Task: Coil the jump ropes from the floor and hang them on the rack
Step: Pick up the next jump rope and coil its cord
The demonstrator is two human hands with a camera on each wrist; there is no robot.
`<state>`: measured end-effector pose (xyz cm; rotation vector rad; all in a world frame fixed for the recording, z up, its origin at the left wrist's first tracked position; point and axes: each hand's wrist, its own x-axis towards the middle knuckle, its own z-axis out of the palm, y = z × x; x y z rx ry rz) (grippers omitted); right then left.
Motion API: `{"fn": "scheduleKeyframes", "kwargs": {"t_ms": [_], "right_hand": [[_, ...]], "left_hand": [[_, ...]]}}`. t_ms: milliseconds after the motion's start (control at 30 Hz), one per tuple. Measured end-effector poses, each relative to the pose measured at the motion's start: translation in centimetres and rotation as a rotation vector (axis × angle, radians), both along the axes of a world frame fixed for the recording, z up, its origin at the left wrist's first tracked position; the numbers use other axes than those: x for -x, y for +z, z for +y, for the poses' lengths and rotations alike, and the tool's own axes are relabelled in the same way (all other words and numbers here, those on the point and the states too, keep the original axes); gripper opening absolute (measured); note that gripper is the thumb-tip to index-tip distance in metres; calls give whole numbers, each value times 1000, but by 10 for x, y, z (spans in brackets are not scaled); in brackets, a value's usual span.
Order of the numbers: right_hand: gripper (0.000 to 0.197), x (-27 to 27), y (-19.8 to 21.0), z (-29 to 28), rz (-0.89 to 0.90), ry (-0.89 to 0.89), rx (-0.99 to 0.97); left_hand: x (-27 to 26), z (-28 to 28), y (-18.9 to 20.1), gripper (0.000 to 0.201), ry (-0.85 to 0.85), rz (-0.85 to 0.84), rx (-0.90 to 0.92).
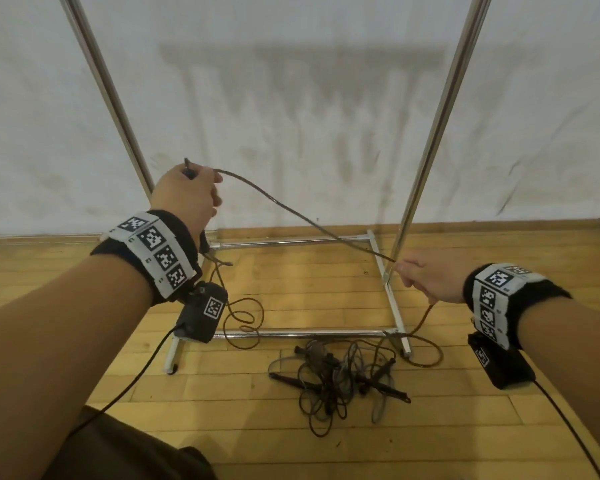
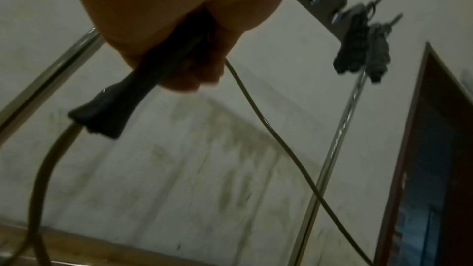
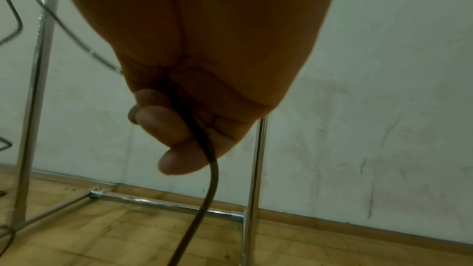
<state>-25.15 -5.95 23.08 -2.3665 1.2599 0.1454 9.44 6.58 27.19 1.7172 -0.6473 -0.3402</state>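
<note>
While left hand [image 1: 184,195] grips handle [image 2: 107,112] | right hand [image 1: 430,278] holds rope [image 1: 291,210]

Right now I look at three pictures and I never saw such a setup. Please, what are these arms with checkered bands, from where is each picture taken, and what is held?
No machine here: a person works with bare hands. The wide picture comes from a head camera; the two dim ones from cameras under the checkered wristbands, looking along each palm. The left hand grips the black flared handle of a thin dark jump rope; the right hand holds that rope further along. A tangled pile of dark ropes lies on the wooden floor beside the chrome metal rack.
</note>
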Motion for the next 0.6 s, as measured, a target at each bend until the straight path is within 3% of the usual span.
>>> {"fn": "scheduleKeyframes", "kwargs": {"t_ms": [67,167,400,500,600], "right_hand": [[41,-8,9,5,27,42,18],[42,-25,31,13,-83,109,68],[43,-50,65,30,-396,106,-49],[43,-53,72,34,-481,100,-107],[42,-54,74,37,-518,110,-123]], "left_hand": [[6,0,-10,19,-105,-38,-89],[23,2,-17,21,-282,-104,-207],[84,1,-11,30,-821,-100,-214],[101,1,-8,24,-913,-92,-183],[101,0,-2,23,-893,-81,-145]]}}
